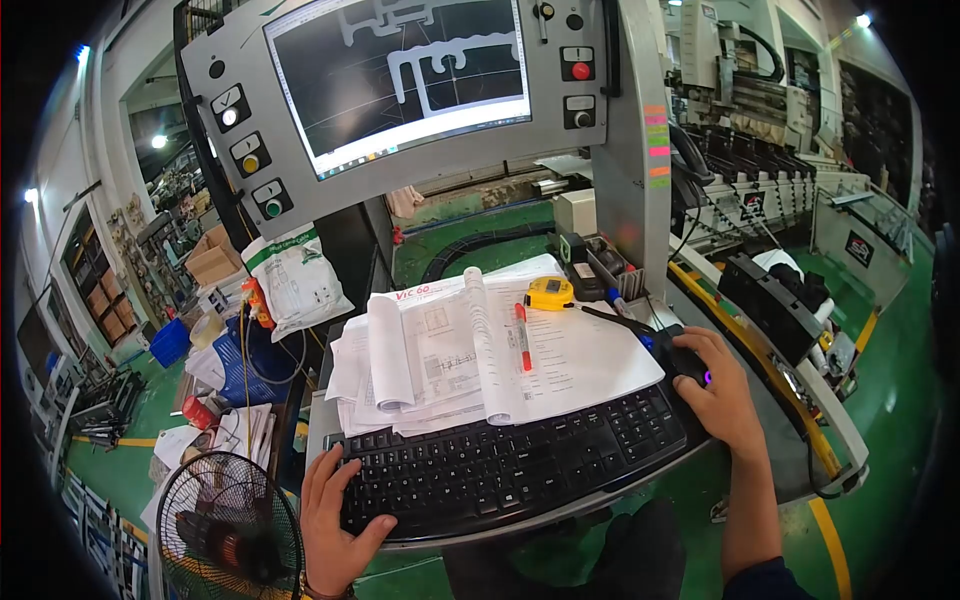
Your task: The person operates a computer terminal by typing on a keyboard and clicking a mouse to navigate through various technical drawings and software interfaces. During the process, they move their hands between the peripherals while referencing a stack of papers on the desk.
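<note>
My right hand rests over a black computer mouse, which shows a purple light at its side; the fingers drape across it. At the left end of the black keyboard, my left hand lies with fingers stretched and thumb apart, the fingertips touching the edge keys. Behind the keyboard are stacked papers with curled sheets. On them lie a red-and-white marker and a yellow tape measure. Above, a monitor displays a grey profile drawing on black.
Push buttons, including a red one, flank the screen. A white plastic bag sits left of the papers. A black fan stands at the lower left. Machinery with a yellow rail is on the right, above a green floor.
</note>
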Demonstrator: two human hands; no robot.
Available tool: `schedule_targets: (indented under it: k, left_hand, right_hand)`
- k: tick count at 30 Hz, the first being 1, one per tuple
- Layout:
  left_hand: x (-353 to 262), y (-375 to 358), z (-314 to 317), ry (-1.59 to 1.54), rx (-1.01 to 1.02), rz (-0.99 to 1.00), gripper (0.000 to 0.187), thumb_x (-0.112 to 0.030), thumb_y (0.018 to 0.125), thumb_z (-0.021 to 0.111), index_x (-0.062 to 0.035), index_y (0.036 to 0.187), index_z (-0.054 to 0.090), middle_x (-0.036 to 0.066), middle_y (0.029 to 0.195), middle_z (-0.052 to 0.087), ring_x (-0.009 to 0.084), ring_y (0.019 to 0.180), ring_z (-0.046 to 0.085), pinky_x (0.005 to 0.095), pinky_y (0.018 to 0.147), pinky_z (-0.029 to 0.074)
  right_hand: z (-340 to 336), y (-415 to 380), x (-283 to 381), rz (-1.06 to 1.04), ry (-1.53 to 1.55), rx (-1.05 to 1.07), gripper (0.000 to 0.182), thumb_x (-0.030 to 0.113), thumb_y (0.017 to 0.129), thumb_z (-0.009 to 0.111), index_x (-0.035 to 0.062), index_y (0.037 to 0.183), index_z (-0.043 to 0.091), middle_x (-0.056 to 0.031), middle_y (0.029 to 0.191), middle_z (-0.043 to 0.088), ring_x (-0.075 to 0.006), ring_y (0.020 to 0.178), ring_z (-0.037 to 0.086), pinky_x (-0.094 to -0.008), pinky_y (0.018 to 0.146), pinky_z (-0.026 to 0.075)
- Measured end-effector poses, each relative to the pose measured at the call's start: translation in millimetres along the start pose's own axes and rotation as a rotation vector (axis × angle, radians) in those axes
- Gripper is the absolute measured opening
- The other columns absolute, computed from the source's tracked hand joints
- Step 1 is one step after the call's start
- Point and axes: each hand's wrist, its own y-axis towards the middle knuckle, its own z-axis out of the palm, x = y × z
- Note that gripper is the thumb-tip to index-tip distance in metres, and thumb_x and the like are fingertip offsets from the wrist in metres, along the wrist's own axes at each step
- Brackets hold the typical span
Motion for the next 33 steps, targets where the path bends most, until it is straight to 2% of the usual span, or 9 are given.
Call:
schedule_targets:
  k: [16,33]
  left_hand:
    - [0.9,0.1,0.3,0.004,0.001,0.015,0.08,-0.053,0.087,0.091,-0.003,0.146,0.071,0.022,0.167,0.06,0.0475,0.158,0.05,0.06,0.13,0.039]
    - [0.3,-0.3,-0.8,0.008,0.008,-0.011,0.079,-0.051,0.086,0.092,-0.0034,0.146,0.071,0.021,0.166,0.061,0.0475,0.159,0.05,0.0601,0.131,0.039]
  right_hand:
    - [-1.5,-0.1,5.3,-0.013,-0.001,0.006,0.05,0.018,0.091,0.076,0.0039,0.139,0.073,-0.0217,0.155,0.066,-0.0455,0.138,0.068,-0.047,0.116,0.054]
    - [-1.0,0.0,4.9,-0.026,-0.01,0.02,0.052,0.02,0.092,0.08,0.0047,0.141,0.072,-0.0225,0.156,0.066,-0.0459,0.14,0.067,-0.0484,0.118,0.053]
